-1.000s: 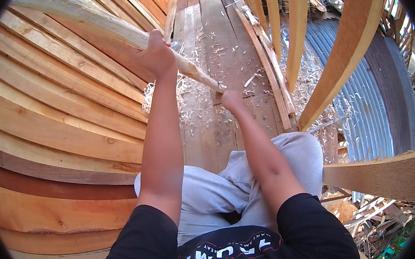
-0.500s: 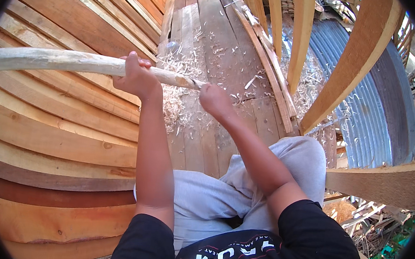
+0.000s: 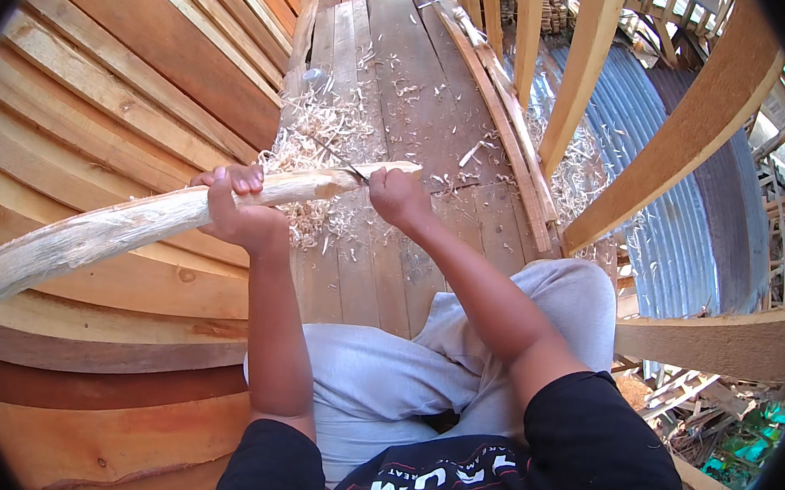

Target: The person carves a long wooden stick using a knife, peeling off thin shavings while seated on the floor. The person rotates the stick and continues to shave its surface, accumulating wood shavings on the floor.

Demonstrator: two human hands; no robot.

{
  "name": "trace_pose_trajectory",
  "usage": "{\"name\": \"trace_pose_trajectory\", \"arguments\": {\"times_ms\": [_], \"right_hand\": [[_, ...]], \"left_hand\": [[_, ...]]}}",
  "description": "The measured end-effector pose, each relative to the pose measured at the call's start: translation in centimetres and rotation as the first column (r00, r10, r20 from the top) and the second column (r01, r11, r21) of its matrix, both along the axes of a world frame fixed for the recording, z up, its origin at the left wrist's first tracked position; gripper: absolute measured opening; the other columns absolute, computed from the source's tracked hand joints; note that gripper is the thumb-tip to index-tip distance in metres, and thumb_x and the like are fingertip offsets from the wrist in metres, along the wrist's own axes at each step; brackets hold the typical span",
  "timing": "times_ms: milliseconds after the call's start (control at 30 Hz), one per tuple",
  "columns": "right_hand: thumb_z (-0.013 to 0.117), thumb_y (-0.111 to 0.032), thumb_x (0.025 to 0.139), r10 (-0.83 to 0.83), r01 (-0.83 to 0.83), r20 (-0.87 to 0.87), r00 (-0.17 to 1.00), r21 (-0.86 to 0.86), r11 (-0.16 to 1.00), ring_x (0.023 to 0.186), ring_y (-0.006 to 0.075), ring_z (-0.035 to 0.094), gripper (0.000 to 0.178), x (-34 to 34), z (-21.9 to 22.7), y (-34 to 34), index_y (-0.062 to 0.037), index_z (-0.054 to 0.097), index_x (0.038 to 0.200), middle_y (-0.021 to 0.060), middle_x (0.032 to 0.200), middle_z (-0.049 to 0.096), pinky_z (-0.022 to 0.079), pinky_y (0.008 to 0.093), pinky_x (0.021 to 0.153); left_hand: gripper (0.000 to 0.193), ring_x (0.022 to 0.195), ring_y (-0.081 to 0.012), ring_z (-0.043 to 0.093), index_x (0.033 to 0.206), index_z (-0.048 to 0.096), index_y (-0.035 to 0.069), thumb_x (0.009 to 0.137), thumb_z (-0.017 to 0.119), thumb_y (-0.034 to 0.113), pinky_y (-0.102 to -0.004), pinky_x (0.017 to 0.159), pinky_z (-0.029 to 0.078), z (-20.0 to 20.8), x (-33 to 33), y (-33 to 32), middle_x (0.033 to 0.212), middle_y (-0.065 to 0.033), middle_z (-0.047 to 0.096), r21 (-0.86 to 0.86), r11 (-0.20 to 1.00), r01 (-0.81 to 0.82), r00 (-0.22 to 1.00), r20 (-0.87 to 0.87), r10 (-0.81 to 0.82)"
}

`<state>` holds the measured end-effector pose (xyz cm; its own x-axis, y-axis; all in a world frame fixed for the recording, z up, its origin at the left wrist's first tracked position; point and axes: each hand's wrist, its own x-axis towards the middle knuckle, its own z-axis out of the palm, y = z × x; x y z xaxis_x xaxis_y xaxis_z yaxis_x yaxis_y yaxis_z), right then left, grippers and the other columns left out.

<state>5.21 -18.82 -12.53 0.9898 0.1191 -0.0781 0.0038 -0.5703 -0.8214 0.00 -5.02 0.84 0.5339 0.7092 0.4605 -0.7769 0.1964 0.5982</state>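
A long, pale, debarked wooden pole (image 3: 95,233) slants from the far left edge up to its tapered end over the floor. My left hand (image 3: 244,213) is closed around it, thumb and fingers curled over the wood. Near the tapered end, my right hand (image 3: 398,197) makes a fist on a knife whose thin dark blade (image 3: 339,158) lies across the pole. The fist hides the knife's handle. Part of the pole near the blade looks freshly cut.
Curved planks (image 3: 129,269) form a wall on my left. Wood shavings (image 3: 323,132) litter the plank floor (image 3: 428,52). Upright timbers (image 3: 681,149) rise at the right, with corrugated metal sheeting (image 3: 641,173) beyond. A clear round object (image 3: 315,77) lies on the floor.
The pole has tilted, its left part dropping nearer to me and its tapered end shifting right. My left hand has lowered, and the knife blade now shows across the wood.
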Motion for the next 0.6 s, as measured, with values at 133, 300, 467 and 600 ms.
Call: {"name": "trace_pose_trajectory", "arguments": {"times_ms": [133, 300, 467, 600], "right_hand": [[0.032, -0.034, 0.094, -0.037, 0.046, 0.100, 0.994, -0.093, 0.995, 0.083, 0.0471, 0.063, 0.055, -0.3, -1.9, 1.4, 0.0049, 0.067, 0.077, 0.0311, 0.083, 0.064, 0.049, 0.0532, 0.081], [0.032, -0.033, 0.095, -0.033, 0.048, 0.108, 0.994, -0.142, 0.989, 0.084, 0.0464, 0.063, 0.054, -1.0, -1.8, 1.6, 0.0051, 0.067, 0.078, 0.0304, 0.083, 0.064, 0.049, 0.0530, 0.082], [0.029, -0.040, 0.098, 0.108, -0.098, 0.048, 0.993, -0.166, 0.981, 0.087, 0.0458, 0.062, 0.060, -0.1, -3.1, 0.3, 0.0067, 0.064, 0.084, 0.0301, 0.087, 0.064, 0.048, 0.0514, 0.082], [0.036, -0.045, 0.098, 0.286, -0.294, -0.104, 0.953, -0.076, 0.953, 0.073, 0.0350, 0.063, 0.058, -1.2, -0.1, -1.7, 0.0068, 0.062, 0.092, 0.0234, 0.080, 0.064, 0.047, 0.0440, 0.070]], "left_hand": [[0.014, 0.053, -0.0111, 0.039, 0.078, 0.042, 0.013, 0.077, 0.055, 0.007, -0.0269, 0.054, 0.038, -0.9, 0.0, 3.8, 0.057, 0.0003, 0.037, -0.132, 0.991, -0.037, 0.998, -0.053, 0.030], [0.017, 0.050, -0.0117, 0.039, 0.079, 0.045, 0.013, 0.076, 0.058, 0.003, -0.0279, 0.054, 0.038, -1.3, -0.4, 4.1, 0.058, -0.0004, 0.040, -0.146, 0.989, -0.023, 1.000, -0.001, 0.023], [0.017, 0.051, -0.0104, 0.040, 0.079, 0.045, 0.012, 0.076, 0.059, 0.002, -0.0266, 0.053, 0.037, -1.5, -0.5, 4.2, 0.061, -0.0003, 0.042, -0.147, 0.982, 0.119, 0.991, 0.077, -0.109], [0.017, 0.052, -0.0090, 0.039, 0.081, 0.044, 0.012, 0.077, 0.057, 0.001, -0.0248, 0.053, 0.037, -1.5, -0.8, 4.5, 0.062, 0.0001, 0.042, -0.131, 0.979, 0.155, 0.986, 0.079, -0.145]]}}
